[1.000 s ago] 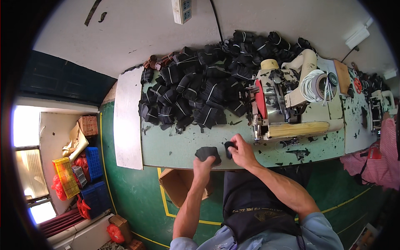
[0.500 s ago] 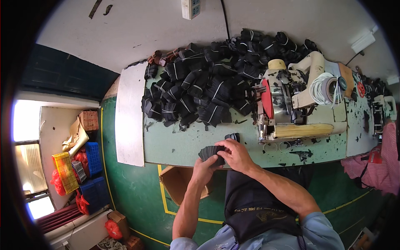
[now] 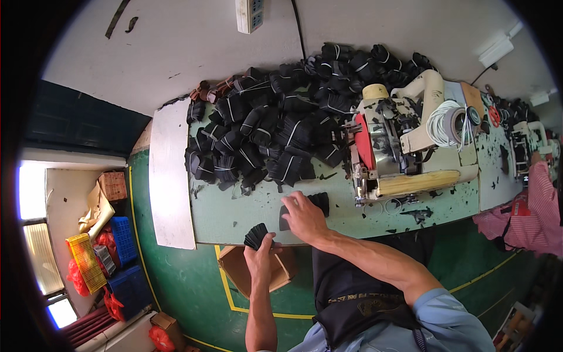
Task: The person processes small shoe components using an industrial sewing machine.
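Observation:
My left hand [image 3: 261, 253] is closed on a fanned stack of thin black pieces [image 3: 255, 236] just off the table's front edge. To its right, my right hand [image 3: 306, 219] is over the tabletop with its fingers bent. Thumb and fingertips are at a dark flat piece [image 3: 284, 219], which they seem to pinch; its far part is hidden by the fingers. Right beside that hand's knuckles, a small black stack [image 3: 319, 202] lies on the table, partly covered by the hand.
Many tied black bundles [image 3: 258, 126] are heaped along the table's back. A cream machine [image 3: 410, 141] with a red guard stands at right, among black scraps. An open cardboard box [image 3: 234, 267] sits below the front edge. Crates [image 3: 88, 264] stand at left; pink checked cloth [image 3: 533, 205] hangs at right.
My hands have come apart: the left has moved left and down with the fanned stack, the right leftward over the tabletop. A dark piece now shows at its fingertips. The whole view has shifted slightly.

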A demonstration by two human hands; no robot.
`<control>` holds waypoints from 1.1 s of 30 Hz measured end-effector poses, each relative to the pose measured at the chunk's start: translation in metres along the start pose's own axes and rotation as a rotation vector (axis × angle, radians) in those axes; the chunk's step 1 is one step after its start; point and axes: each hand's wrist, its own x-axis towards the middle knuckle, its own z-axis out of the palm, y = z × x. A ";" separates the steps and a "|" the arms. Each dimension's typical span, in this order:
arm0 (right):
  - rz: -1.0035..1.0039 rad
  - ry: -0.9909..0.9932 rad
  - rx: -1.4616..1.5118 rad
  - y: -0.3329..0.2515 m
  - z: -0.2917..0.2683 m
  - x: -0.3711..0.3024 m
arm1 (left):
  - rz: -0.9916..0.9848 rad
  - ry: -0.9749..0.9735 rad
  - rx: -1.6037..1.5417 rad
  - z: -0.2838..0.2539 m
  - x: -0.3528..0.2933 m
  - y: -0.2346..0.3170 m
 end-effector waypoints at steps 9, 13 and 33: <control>0.554 -0.429 0.912 -0.011 -0.043 -0.018 | 0.027 -0.392 0.103 0.021 -0.008 0.008; 0.606 -0.404 0.892 -0.003 -0.058 -0.023 | -0.033 -0.477 0.142 0.027 -0.007 0.016; 0.533 -0.332 0.520 -0.002 -0.050 -0.031 | -0.040 -0.460 0.356 0.040 -0.021 0.014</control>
